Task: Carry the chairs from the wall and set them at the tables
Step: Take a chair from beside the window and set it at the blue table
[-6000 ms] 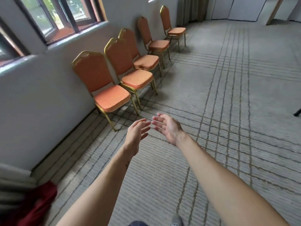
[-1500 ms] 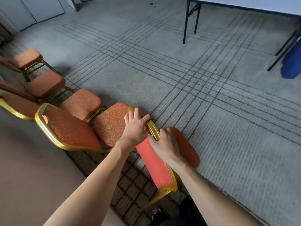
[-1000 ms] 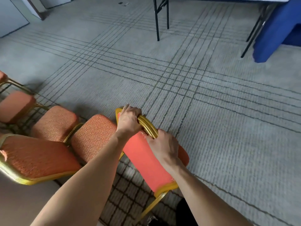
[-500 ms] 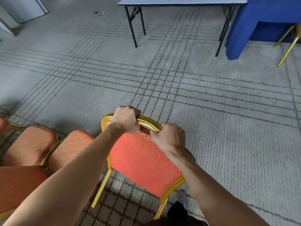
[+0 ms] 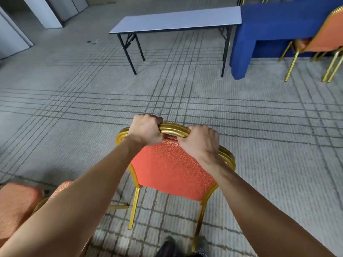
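Atop chair [image 5: 172, 169] backrest rail: left grip [image 5: 145, 129], right grip [image 5: 199, 141], both wrapped round.

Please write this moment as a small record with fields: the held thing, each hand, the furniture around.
held thing: orange chair, gold frame, back toward the person
left hand: grips the backrest's top rail
right hand: grips the same rail, further right
ahead: grey table on black legs
right of it: blue-covered table, second chair next to it
lower left: orange seats of other chairs
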### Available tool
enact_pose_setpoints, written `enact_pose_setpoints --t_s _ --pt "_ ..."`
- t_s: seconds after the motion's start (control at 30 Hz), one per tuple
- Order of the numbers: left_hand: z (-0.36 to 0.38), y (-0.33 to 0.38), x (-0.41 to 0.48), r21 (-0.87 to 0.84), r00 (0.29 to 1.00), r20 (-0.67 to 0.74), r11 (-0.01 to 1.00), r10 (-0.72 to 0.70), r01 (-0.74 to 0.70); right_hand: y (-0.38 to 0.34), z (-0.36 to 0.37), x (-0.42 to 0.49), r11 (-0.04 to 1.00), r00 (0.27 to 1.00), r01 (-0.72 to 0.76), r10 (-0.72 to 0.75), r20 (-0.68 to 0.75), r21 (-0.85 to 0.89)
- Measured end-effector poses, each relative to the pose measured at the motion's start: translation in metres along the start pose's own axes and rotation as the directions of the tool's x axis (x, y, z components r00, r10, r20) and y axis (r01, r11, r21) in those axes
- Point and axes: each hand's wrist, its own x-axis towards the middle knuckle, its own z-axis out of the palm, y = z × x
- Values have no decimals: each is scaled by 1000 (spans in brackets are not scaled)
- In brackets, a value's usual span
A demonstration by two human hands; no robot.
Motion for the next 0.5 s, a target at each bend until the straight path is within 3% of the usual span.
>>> enact_pose_setpoints --t_s 0.5 --pt "43 72 257 -112 977 57 974 203 -196 119 -18 202 930 971 -234 238 -20 -284"
